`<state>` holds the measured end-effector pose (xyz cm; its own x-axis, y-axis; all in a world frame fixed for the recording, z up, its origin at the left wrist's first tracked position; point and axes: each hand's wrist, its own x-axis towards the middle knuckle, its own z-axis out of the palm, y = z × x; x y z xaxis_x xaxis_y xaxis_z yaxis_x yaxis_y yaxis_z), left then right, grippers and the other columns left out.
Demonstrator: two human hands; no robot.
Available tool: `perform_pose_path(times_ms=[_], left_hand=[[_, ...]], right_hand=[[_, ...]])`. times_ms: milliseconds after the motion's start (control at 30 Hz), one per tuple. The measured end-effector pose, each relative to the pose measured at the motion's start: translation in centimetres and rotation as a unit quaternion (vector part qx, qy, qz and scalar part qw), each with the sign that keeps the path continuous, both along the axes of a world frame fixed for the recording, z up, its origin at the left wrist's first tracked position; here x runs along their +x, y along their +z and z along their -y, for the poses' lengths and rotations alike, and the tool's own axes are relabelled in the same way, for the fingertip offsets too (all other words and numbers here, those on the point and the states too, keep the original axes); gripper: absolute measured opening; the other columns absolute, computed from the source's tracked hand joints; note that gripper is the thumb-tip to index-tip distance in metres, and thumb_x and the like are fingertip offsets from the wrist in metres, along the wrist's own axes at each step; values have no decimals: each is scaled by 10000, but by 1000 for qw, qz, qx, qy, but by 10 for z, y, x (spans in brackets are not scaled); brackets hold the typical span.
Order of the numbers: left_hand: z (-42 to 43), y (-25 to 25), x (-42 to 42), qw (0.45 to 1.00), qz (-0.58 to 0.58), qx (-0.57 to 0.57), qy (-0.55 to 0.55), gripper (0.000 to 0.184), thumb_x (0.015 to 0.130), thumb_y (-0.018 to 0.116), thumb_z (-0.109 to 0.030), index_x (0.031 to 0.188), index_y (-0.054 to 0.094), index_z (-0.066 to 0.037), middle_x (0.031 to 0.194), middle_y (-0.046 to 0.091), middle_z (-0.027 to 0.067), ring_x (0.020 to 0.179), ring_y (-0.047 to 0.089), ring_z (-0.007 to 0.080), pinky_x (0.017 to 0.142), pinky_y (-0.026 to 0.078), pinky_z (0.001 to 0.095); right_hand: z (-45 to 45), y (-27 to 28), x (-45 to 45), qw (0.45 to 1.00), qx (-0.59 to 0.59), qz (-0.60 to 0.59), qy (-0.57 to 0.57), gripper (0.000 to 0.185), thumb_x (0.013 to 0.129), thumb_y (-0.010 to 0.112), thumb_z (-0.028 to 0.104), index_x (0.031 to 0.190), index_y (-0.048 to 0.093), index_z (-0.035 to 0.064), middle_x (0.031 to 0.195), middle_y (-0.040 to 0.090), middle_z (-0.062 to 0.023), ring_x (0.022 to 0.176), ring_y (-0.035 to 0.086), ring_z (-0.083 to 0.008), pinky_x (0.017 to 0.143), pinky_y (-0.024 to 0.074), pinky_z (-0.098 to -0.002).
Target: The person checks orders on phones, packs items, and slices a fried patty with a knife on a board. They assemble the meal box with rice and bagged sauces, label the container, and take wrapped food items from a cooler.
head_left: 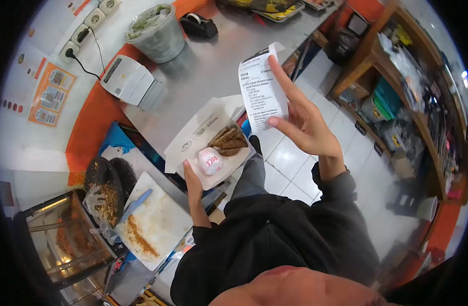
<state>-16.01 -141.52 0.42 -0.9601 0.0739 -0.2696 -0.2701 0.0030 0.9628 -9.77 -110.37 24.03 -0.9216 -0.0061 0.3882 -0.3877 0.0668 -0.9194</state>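
My right hand (308, 120) pinches a printed paper receipt (262, 89) by its right edge, thumb below and index finger above. Black text lines face me. My left hand (192, 183) holds an opened white paper food box (190, 140) at its near left corner; the fingers beneath are hidden. Inside lie a round wrapped bundle (210, 161) marked "RICE" in red and several brown strips of food (229, 141). The box's lid stands raised at the back.
A metal counter (203, 71) carries a white label printer (126, 79), a tub of greens (155, 35) and a tape dispenser (199, 25). Left are a cutting board (165, 217) with a blue knife (135, 205), a stone mortar (104, 178) and a glass display case (65, 234). Wooden shelves (384, 64) stand right.
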Motion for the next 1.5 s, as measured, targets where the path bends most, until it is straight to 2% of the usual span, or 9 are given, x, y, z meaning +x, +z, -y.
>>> perform_pose_path(times_ms=[233,400,800,1000,1033,1133,1233,1400,1500], left_hand=[[-67,-34,-134,974,-15,-203,100,632,1014,263,-436,1360,354,84,1391,399,204,1283,385,261,1075,277,317],[-153,13,-232,998,-6,-23,64,594,1025,248,-402,1287,430,98,1305,484,199,1212,450,259,1047,312,327],[-333,-35,-369,980,-26,-166,108,616,989,339,-419,1281,429,116,1294,447,316,1245,395,436,1082,271,411],[-289,110,-348,755,-26,-655,-22,467,906,531,-382,1102,589,37,1113,609,216,1012,588,353,843,478,431],[-265,112,-367,827,43,-545,132,430,905,537,-386,1084,610,-2,1112,625,171,1009,600,318,835,483,419],[-270,182,-433,767,-208,-560,235,404,945,492,-382,1137,602,-44,1054,647,153,991,609,316,845,457,379],[-199,165,-528,709,-381,-585,102,420,876,612,-369,1200,588,-104,1134,625,131,1087,572,299,912,432,373],[-179,145,-562,849,-234,-468,77,469,790,671,-137,1245,562,-94,1212,578,158,1096,569,242,931,448,334],[-158,123,-569,823,-251,-492,132,403,812,641,-151,1204,583,-74,1203,578,152,1105,557,243,903,456,330]], right_hand=[[-103,-65,-239,977,-208,11,-56,646,856,547,-32,1443,280,1,1401,419,-149,1199,466,-154,997,375,-278],[-190,-271,-329,896,372,157,-187,547,786,656,51,1303,500,131,1212,526,-148,1079,550,-350,864,482,-386],[-220,-271,-327,900,381,153,-145,172,775,713,152,880,637,40,841,537,-131,737,564,-302,630,463,-375],[-294,-258,-360,931,294,175,131,127,809,670,94,926,638,58,852,562,-111,724,587,-293,637,483,-377],[-313,-251,-365,915,320,177,168,135,811,662,81,942,638,63,866,574,-109,756,602,-293,658,492,-377],[-369,-258,-395,911,339,126,200,240,781,610,17,1011,635,80,937,605,-123,881,599,-316,745,493,-402],[-397,-199,-429,933,303,133,138,234,786,562,-56,977,649,50,795,563,-135,711,584,-281,628,472,-336],[-436,-199,-420,951,278,139,8,206,836,552,-58,986,657,36,795,584,-82,627,519,-160,556,402,-259],[-436,-208,-381,936,304,177,-37,188,853,549,-46,979,663,33,772,581,-58,617,506,-132,535,379,-240]])
